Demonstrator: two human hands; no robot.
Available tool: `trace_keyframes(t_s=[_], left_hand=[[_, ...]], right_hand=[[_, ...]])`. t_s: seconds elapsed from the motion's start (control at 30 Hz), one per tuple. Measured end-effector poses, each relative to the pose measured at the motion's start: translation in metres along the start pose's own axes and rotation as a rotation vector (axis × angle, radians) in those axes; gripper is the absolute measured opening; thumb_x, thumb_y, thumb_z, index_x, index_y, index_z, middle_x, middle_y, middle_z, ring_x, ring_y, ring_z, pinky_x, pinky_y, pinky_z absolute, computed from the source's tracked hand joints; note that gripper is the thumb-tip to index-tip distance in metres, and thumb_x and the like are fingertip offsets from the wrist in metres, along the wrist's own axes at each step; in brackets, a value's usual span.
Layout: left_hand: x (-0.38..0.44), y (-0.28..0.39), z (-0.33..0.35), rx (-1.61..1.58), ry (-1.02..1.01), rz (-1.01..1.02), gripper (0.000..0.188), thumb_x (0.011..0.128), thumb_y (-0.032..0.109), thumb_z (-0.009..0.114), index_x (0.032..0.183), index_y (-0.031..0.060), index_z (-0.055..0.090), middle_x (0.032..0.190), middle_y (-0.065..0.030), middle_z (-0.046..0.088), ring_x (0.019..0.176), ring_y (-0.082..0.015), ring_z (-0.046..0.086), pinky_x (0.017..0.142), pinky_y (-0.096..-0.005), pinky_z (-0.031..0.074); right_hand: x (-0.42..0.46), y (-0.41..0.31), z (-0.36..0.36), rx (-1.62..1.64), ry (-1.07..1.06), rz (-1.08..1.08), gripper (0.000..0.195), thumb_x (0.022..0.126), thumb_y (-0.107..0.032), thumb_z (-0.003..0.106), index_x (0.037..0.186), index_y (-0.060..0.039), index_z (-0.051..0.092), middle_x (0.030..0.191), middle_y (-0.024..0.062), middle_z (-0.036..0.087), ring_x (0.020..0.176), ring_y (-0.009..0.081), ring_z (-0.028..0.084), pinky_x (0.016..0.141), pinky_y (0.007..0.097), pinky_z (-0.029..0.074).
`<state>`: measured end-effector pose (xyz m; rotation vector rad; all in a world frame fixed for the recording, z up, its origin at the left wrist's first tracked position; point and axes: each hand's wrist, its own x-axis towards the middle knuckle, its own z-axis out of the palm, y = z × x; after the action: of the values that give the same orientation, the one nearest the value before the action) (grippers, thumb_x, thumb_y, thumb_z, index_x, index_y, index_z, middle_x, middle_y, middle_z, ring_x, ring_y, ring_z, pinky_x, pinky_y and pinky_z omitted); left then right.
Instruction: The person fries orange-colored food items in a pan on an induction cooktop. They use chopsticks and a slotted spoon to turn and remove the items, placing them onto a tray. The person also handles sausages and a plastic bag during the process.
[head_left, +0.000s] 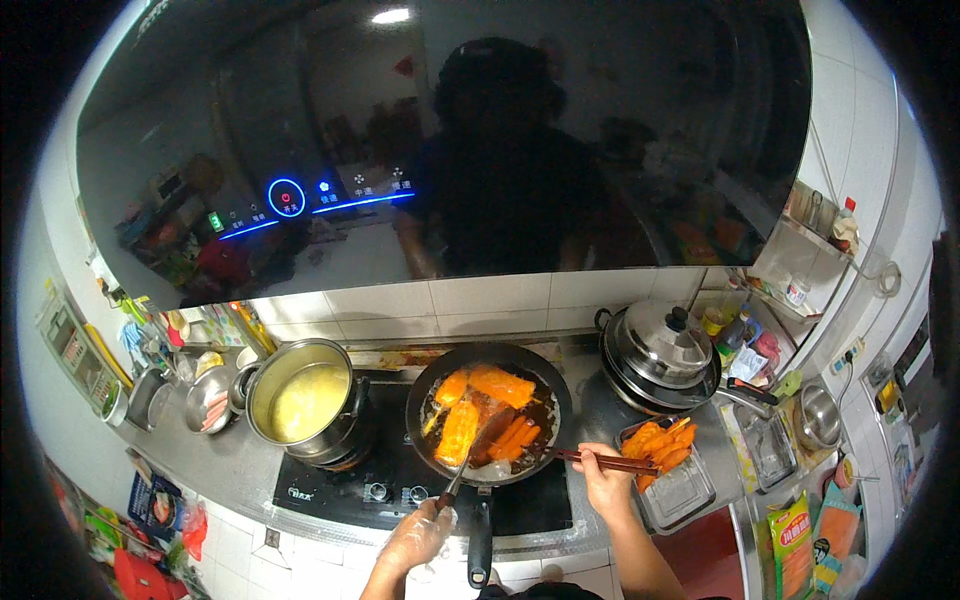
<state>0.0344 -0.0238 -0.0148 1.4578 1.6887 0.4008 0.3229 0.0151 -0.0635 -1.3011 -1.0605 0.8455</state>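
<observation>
Gloved in clear plastic, my left hand (418, 534) grips the handle of a metal spatula (491, 439), whose blade lies in the dark sauce of a black frying pan (561, 420). Orange-coated pieces (457, 431) and small sausages (516, 441) sit in that bubbling sauce. My bare right hand (606, 484) holds dark wooden chopsticks (619, 463), their tips over the pan's right rim. Just beyond this hand, orange-coated skewered pieces (660, 448) are heaped at the back of a clear tray (679, 499).
On the left burner stands a steel pot (307, 390) of yellowish liquid. A steel bowl (208, 405) holds pink sausages farther left. Lidded pans (664, 352) are stacked at the back right. The black range hood (480, 150) overhangs the stove. The pan's handle (480, 544) points towards me.
</observation>
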Motion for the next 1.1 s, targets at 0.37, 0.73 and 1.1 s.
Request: trace_keyframes(t_s=[0.37,0.73,1.1], left_hand=[[0.006,-0.011,0.001,-0.459,-0.182,-0.122,0.040,0.094,0.031,0.049,0.113,-0.0036,0.054,0.067,-0.0009,0.052,0.055,-0.0090,0.048,0.049,-0.0251,0.040],[0.007,-0.008,0.003,-0.598,-0.202,-0.157,0.028,0.092,0.029,0.055,0.095,0.0010,0.054,0.064,-0.0027,0.050,0.048,-0.0113,0.045,0.043,-0.0262,0.035],[0.008,-0.005,0.001,-0.850,-0.261,-0.264,0.026,0.090,0.021,0.059,0.104,0.0006,0.053,0.068,-0.0064,0.053,0.047,-0.0109,0.045,0.041,-0.0236,0.031]], right_hand=[[0.002,0.017,0.010,0.091,0.008,0.006,0.022,0.093,-0.011,0.058,0.104,0.0075,0.060,0.095,0.0138,0.063,0.080,0.0198,0.066,0.074,0.0295,0.058],[0.005,0.020,0.016,0.174,0.059,0.042,0.025,0.095,-0.015,0.056,0.105,0.0066,0.060,0.095,0.0127,0.063,0.080,0.0193,0.066,0.076,0.0301,0.057],[0.010,0.014,0.028,0.286,0.090,0.077,0.023,0.095,-0.013,0.055,0.106,0.0079,0.058,0.099,0.0139,0.061,0.086,0.0194,0.064,0.077,0.0315,0.058]])
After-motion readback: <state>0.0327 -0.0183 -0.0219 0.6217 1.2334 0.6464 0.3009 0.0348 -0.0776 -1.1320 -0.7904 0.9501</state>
